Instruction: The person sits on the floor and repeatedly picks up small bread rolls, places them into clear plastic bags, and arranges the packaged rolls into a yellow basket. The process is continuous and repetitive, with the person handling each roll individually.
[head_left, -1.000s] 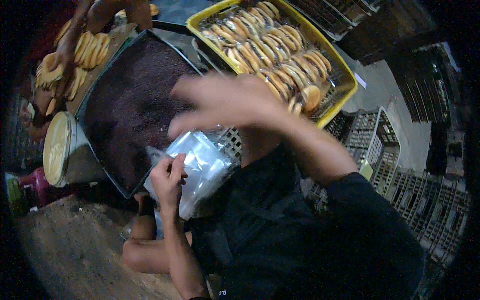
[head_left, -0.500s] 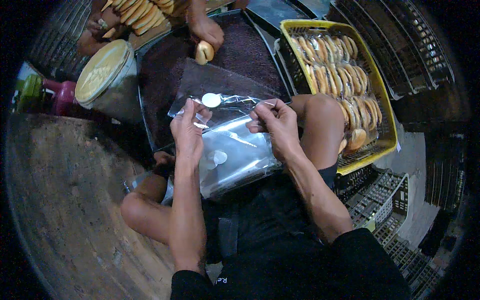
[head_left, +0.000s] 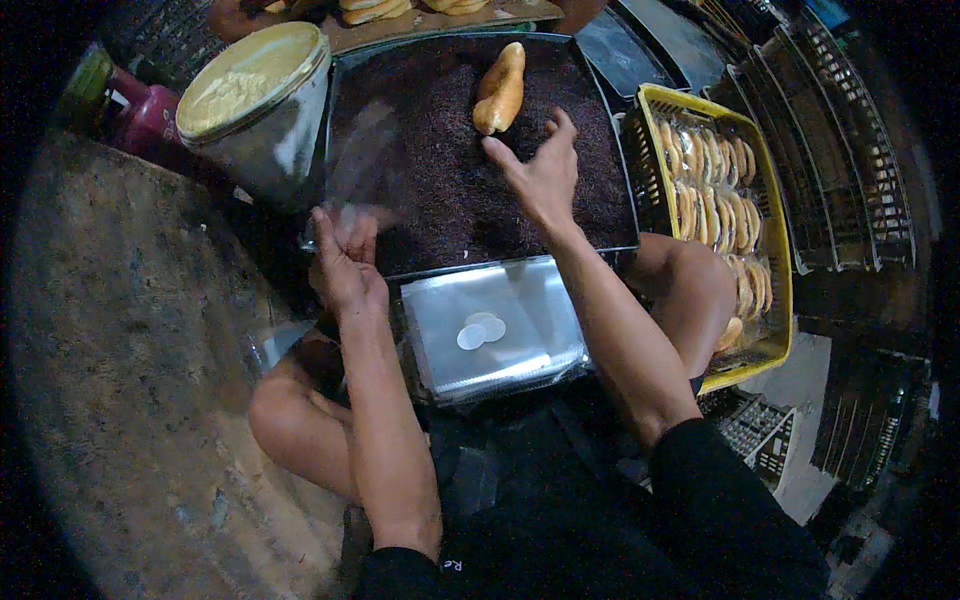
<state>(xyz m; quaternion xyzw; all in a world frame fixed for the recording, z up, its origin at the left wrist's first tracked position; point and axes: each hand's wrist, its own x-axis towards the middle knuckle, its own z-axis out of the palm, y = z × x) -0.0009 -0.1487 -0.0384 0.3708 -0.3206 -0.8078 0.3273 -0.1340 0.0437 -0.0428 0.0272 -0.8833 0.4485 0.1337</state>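
My left hand (head_left: 345, 265) grips a thin clear plastic bag (head_left: 355, 165), blurred, at the left edge of a large tray (head_left: 400, 200) of dark brown granules. My right hand (head_left: 540, 170) has its fingers apart and holds nothing, just below a golden bread roll (head_left: 500, 85) lying on the granules. Below the tray, a stack of clear bags (head_left: 490, 370) with small white discs sits over my lap.
A bucket of pale cream (head_left: 245, 85) stands at left, near a pink object (head_left: 155, 130). A yellow crate (head_left: 775, 310) of bagged rolls is at right, with black crates (head_left: 830, 150) beyond. More bread (head_left: 375, 10) sits at the top, beside another person's limbs.
My right hand has left the bag and moved up toward the roll. My left hand keeps the bag, now further left. The other person's hand has left the roll on the tray.
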